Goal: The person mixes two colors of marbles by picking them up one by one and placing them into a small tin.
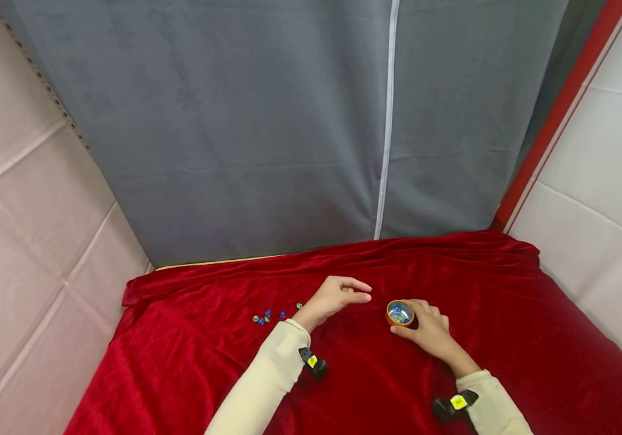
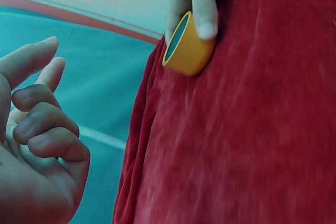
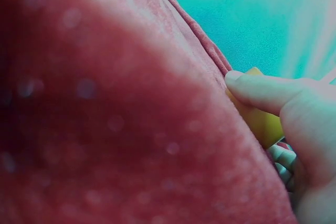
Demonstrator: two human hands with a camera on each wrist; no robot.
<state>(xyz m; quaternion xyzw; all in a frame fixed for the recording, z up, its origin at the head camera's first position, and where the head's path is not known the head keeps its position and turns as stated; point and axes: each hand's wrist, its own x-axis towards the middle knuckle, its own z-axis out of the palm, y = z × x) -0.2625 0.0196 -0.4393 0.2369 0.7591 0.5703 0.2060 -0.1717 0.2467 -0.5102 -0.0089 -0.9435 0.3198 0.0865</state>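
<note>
A small orange-yellow cup (image 1: 388, 315) with a silvery inside contains several blue and green glass marbles (image 1: 399, 313). My right hand (image 1: 429, 329) grips it from the right, thumb on the near side and fingers round the far side. In the left wrist view the cup (image 2: 191, 51) tilts in that hand. To the left of the cup, my left hand (image 1: 335, 299) hovers over the cloth. Its thumb and forefinger stand apart, the other fingers are loosely bent, and nothing shows between them. Several more marbles (image 1: 267, 313) lie scattered on the cloth left of the left hand.
A wrinkled red velvet cloth (image 1: 365, 380) covers the table. A grey curtain (image 1: 245, 133) hangs behind it, with pale sheets (image 1: 33, 254) on the left and white ones (image 1: 604, 241) on the right.
</note>
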